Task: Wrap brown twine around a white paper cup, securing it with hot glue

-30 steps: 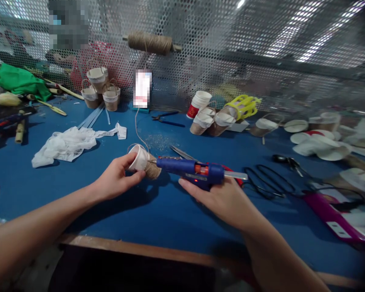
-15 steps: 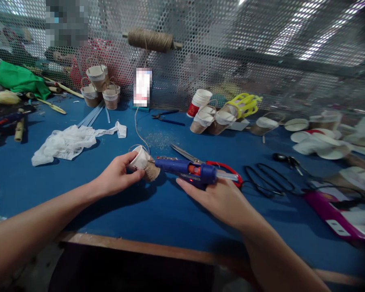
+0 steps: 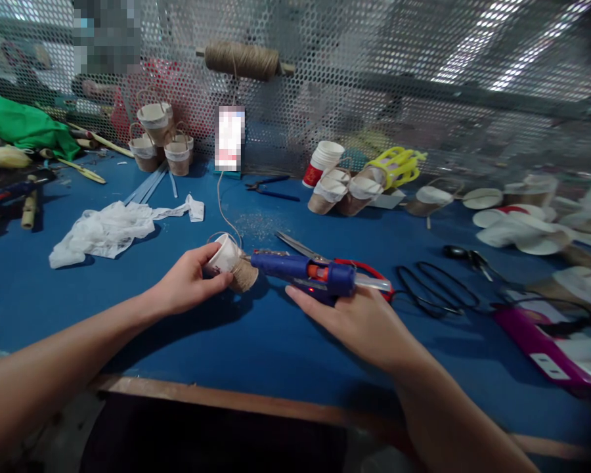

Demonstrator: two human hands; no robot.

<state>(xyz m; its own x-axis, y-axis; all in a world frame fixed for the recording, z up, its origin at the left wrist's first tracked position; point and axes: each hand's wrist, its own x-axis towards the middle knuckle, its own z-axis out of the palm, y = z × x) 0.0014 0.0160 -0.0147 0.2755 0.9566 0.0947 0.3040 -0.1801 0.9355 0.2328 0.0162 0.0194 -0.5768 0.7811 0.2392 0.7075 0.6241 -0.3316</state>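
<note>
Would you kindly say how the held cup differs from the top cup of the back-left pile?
The held cup is tilted; the top cup stands upright. The left hand grips the held cup, while the top cup sits on other cups. Both are white at the rim and brown below.

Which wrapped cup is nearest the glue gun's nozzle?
The wrapped cup in the left hand, right by the tip of the blue glue gun. The other wrapped cups sit farther back, unheld.

The glue gun (image 3: pixel 293 268) is partly hidden, the screen (image 3: pixel 229 138) pixelated.
</note>
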